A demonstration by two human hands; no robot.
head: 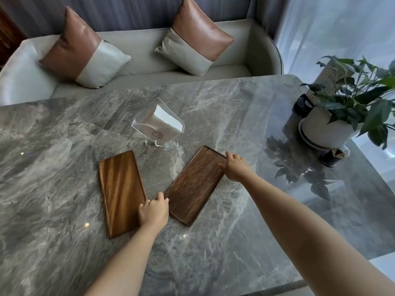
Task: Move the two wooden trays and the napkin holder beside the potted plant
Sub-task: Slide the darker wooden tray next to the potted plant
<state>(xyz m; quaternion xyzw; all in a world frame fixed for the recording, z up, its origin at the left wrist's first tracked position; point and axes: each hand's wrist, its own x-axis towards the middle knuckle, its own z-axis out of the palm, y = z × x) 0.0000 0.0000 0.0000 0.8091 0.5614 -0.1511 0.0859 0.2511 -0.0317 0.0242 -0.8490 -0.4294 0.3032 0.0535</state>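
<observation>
Two wooden trays lie flat on the grey marble table [64, 146]. The lighter tray [120, 189] is on the left, the darker tray [195, 185] to its right, angled. My left hand [153, 212] grips the lighter tray's right edge near its front corner. My right hand [235, 167] clasps the darker tray's far right edge. Behind the trays stands a clear acrylic napkin holder [159, 124] with white napkins. The potted plant [333, 122], in a white pot on a saucer, sits at the table's right side.
A small dark jar [332, 155] stands in front of the plant's pot, another dark container [303, 104] and a printed card behind it. A grey sofa [139, 48] with two brown-and-grey cushions lies beyond the table's far edge. A bright window is at right.
</observation>
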